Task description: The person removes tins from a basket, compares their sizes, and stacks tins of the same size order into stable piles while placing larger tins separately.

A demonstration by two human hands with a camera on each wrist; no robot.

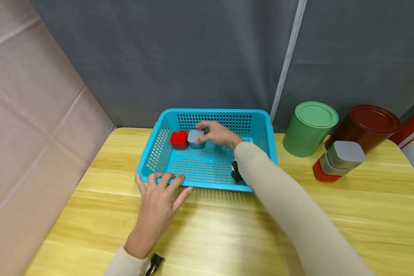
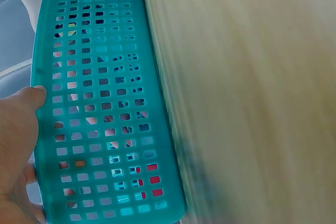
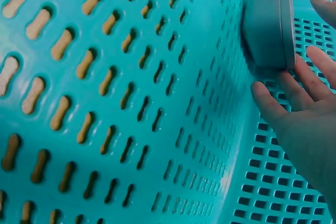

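Note:
A blue plastic basket with slotted walls stands on the wooden table. Inside, toward its left end, a small red container sits beside a grey square container with a rounded lid. My right hand reaches over the basket to the grey one, its thumb and fingers spread loosely at the lid's edge. In the right wrist view, the fingers look relaxed beside the container. My left hand rests its fingers on the basket's front rim, and in the left wrist view the thumb touches that rim.
Right of the basket, a stack of grey and red containers stands on the table. Behind it are a green lidded can and a dark red can. A grey curtain hangs along the back.

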